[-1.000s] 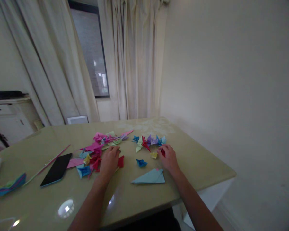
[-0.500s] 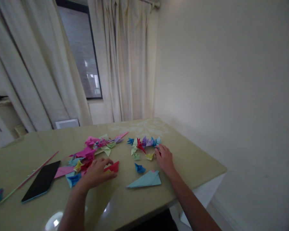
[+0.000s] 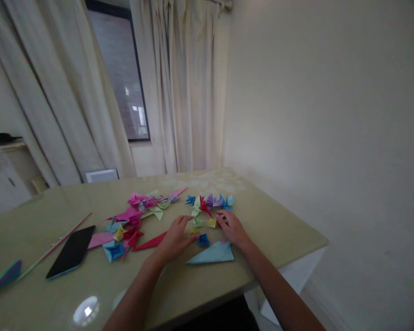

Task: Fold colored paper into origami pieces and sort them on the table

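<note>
The left hand (image 3: 174, 239) is held palm inward, its thumb (image 3: 189, 240) parted from the fingers (image 3: 182, 221) and nearer the body, with the forearm (image 3: 143, 282) slanting back behind them. The right hand (image 3: 233, 230) curls its fingertips toward the left ones, near but apart, the right forearm (image 3: 272, 278) trailing behind its knuckles.

On the bench (image 3: 279, 225), left to right: phone (image 3: 71, 253), paper heap (image 3: 133, 216), paper row (image 3: 210, 201); nearer the front edge lies the folded wedge (image 3: 213, 254).
</note>
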`<state>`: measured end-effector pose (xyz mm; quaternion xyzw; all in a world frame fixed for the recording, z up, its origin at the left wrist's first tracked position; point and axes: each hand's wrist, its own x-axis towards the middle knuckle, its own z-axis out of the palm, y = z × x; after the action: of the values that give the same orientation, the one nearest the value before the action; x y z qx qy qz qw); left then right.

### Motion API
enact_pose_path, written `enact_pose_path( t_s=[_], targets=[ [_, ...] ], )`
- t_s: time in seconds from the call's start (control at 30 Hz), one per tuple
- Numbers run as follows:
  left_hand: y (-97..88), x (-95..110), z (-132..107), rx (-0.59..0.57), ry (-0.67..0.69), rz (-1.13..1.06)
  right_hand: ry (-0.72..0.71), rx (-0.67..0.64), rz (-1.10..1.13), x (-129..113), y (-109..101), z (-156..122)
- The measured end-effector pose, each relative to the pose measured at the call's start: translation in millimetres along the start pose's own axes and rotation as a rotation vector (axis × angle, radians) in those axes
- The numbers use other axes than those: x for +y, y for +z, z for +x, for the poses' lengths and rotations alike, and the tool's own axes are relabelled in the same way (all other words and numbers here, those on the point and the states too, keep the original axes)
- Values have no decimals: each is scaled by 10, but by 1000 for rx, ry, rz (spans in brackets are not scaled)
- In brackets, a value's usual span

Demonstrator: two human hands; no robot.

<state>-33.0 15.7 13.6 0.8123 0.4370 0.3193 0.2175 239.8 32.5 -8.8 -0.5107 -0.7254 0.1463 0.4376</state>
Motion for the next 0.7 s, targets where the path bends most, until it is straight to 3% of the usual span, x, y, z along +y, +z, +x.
enact_pose_path(
  t_s=[0.17, 0.3, 0.4, 0.47, 0.6, 0.7],
  targets=[
    [298, -18, 93, -42, 32, 17, -70, -182, 27, -187, -6, -46],
    [330, -28, 156, 16, 42, -16, -73, -215, 88, -236, -23, -73],
    [107, -79, 129, 105, 36, -8, -56, -164, 103, -188, -35, -61],
    [-129, -177, 57, 129, -42, 26, -49, -115, 103, -152, -45, -48],
    [-534, -465, -141, 10, -338, 303, -37, -14, 69, -139, -68, -42],
    [-625, -601, -225, -87, -519, 487, -36, 10, 54, -168, -77, -46]
  ],
)
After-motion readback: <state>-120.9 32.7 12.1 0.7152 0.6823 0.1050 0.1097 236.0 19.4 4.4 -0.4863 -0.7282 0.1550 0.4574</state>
